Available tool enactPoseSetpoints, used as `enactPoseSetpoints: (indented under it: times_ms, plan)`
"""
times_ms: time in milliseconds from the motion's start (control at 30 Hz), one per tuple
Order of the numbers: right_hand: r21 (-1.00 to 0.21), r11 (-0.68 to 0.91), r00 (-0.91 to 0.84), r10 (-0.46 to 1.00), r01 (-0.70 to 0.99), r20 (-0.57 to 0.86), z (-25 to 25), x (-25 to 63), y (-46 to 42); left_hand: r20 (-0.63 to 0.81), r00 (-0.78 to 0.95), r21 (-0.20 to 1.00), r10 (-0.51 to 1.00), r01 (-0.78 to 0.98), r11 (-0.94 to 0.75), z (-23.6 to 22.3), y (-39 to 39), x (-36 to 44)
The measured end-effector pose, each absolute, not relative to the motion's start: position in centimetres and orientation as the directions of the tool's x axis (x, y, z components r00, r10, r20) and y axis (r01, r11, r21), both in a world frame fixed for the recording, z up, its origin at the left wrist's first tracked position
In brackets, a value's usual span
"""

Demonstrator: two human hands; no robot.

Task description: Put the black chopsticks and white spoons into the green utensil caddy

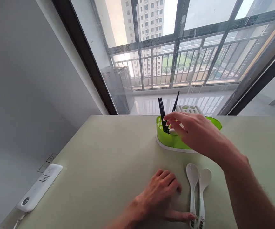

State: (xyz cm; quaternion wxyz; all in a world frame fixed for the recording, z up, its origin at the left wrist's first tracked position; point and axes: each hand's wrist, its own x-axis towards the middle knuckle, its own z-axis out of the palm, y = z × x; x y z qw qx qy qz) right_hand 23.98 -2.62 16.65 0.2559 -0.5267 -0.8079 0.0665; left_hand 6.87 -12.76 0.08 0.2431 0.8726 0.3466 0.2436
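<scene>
My right hand is over a bright green utensil caddy with a white base, its fingers bent down inside the rim. Under those fingers a white spoon shows in part; the fingers seem closed on it, though the grip is partly hidden. Black chopsticks stand in the caddy beside my fingertips. My left hand rests on the table, fingers loosely curled and thumb stretched out to the right. Its thumb tip touches the handle of a white spoon; another white spoon lies alongside, bowl pointing away from me.
The pale table ends at a large window. A white power strip with a cable lies along the left edge, near a wall socket. Behind my right hand, a white slotted piece rises from the caddy.
</scene>
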Motion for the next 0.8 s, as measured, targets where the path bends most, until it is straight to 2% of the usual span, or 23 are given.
enactPoseSetpoints:
  times_ms: [267, 667, 800]
  plan:
    - [-0.370, 0.451, -0.303, 0.868, 0.813, 0.393, 16.17, 23.98, -2.45, 0.256, 0.598, 0.586, 0.760, 0.529, -0.614, -0.82, -13.42, 7.53]
    - [-0.390, 0.412, -0.284, 0.894, 0.824, 0.346, 16.47, 23.86, -2.49, 0.216, 0.592, 0.529, 0.777, 0.597, -0.603, -0.22, -13.16, 7.35]
    - [-0.358, 0.389, -0.290, 0.909, 0.849, 0.299, 16.46, 24.05, -2.51, 0.248, 0.585, 0.507, 0.773, 0.601, -0.618, -0.02, -13.13, 7.34]
